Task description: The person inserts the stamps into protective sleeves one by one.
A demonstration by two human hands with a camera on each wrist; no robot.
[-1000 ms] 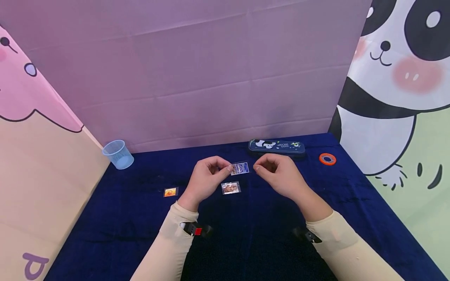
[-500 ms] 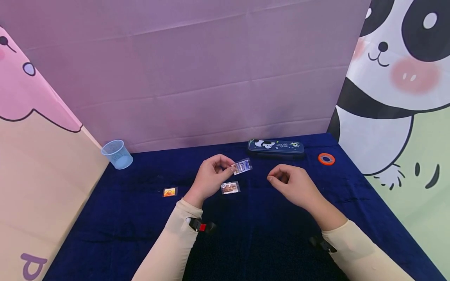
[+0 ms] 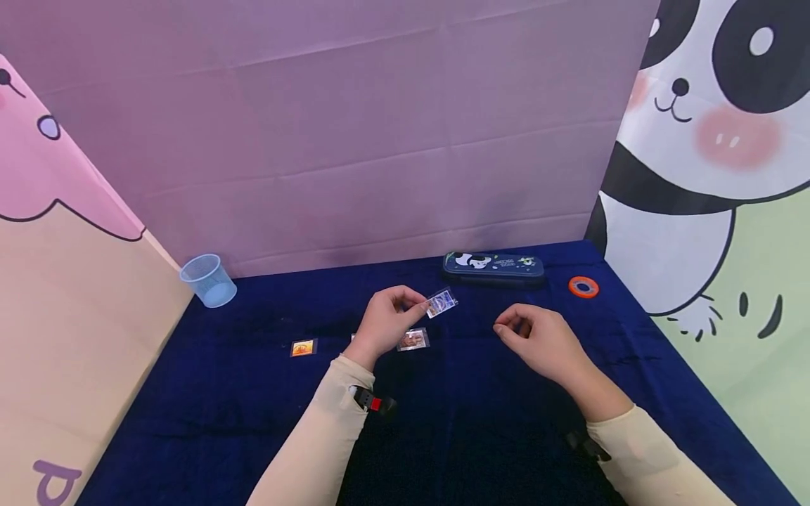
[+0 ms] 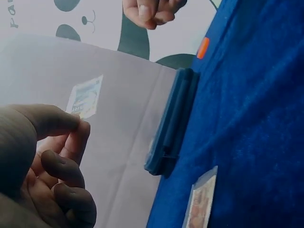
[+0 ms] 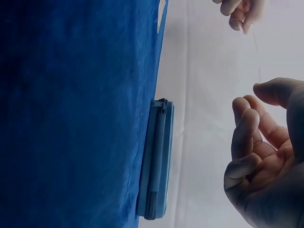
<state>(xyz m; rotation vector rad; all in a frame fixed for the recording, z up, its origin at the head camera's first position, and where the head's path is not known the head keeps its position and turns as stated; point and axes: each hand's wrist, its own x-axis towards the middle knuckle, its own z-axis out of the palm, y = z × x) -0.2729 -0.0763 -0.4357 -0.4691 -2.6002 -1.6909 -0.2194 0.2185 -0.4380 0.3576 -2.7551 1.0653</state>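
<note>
My left hand (image 3: 392,320) pinches a small blue-and-white picture card (image 3: 441,302) in a clear sleeve by its edge, between thumb and forefinger. In the left wrist view the card (image 4: 86,97) is held up, tilted, above the table. Below it a brownish card (image 3: 413,339) lies on the cloth, its left part near my left hand. Apart from the cards, my right hand (image 3: 538,341) hovers to the right with loosely curled fingers. The right wrist view shows a gap between its thumb (image 5: 270,90) and fingers, with nothing seen there.
An orange-yellow card (image 3: 304,348) lies left on the dark blue cloth (image 3: 209,414). A white edge of something shows beside my left wrist. At the back stand a panda pencil case (image 3: 493,267) and a light-blue cup (image 3: 209,281). An orange ring (image 3: 583,287) lies at right.
My right hand has moved away from the card, to the right and nearer to me. My left hand has shifted slightly right and tilted the card.
</note>
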